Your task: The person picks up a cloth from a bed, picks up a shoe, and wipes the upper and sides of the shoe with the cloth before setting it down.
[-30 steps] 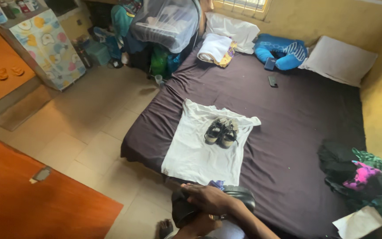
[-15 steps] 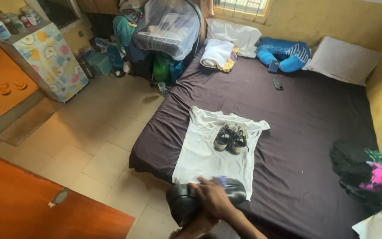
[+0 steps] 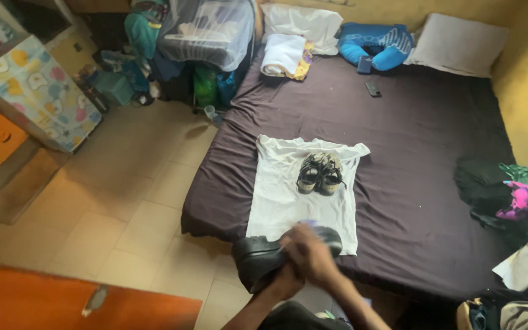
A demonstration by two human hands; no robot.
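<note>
My left hand (image 3: 285, 282) grips a black leather shoe (image 3: 256, 256) from below, holding it over the near edge of the bed. My right hand (image 3: 308, 249) lies on top of the shoe, blurred by motion, with a bit of purple cloth (image 3: 307, 223) showing at its fingertips. Just beyond the shoe a white t-shirt (image 3: 279, 198) is spread flat on the dark purple bed sheet (image 3: 410, 153). A pair of worn dark sneakers (image 3: 320, 173) rests on the shirt's upper part.
Pillows (image 3: 456, 35), a blue neck cushion (image 3: 374, 46), folded towels (image 3: 282, 54) and two phones lie at the bed's head. A heap of dark clothes (image 3: 502, 192) sits at the right. A tiled floor (image 3: 129, 201), patterned cabinet (image 3: 38, 91) and wooden door (image 3: 44, 302) are on the left.
My right hand has slid along the top of the black shoe toward its heel and is now blurred. The shoe sits slightly higher against the shirt's lower edge. The view has tilted down.
</note>
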